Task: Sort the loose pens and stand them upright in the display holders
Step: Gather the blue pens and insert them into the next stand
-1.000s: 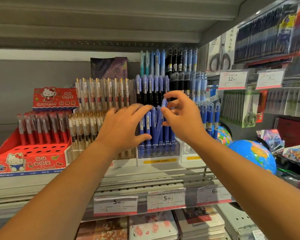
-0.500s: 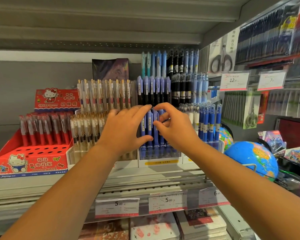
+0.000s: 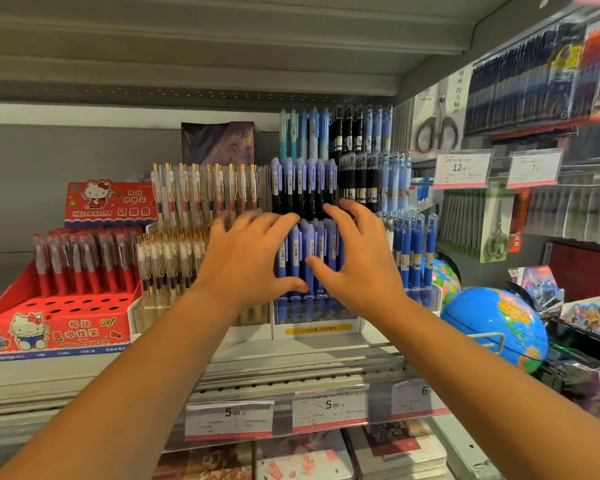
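**We press from both sides**

At the left end of the shelf [image 3: 291, 362] we see a red cat box [image 3: 59, 327]. Red pens [image 3: 84, 258] stand at its back. Next come clear pens with gold clips [image 3: 174, 261], all upright. Our left grip [image 3: 246, 261] is released. Its fingers are spread and blurred over those clear pens, and its thumb is against the blue pens [image 3: 296, 251]. These blue pens stand upright in the front row of a white holder [image 3: 314, 318], in the middle of the shelf near its front edge. Our right grip [image 3: 361, 265] is released too, with its thumb lying on the blue pens. Darker blue pens [image 3: 413, 251] stand just beside it. A blue globe [image 3: 499, 327] sits near the right end.
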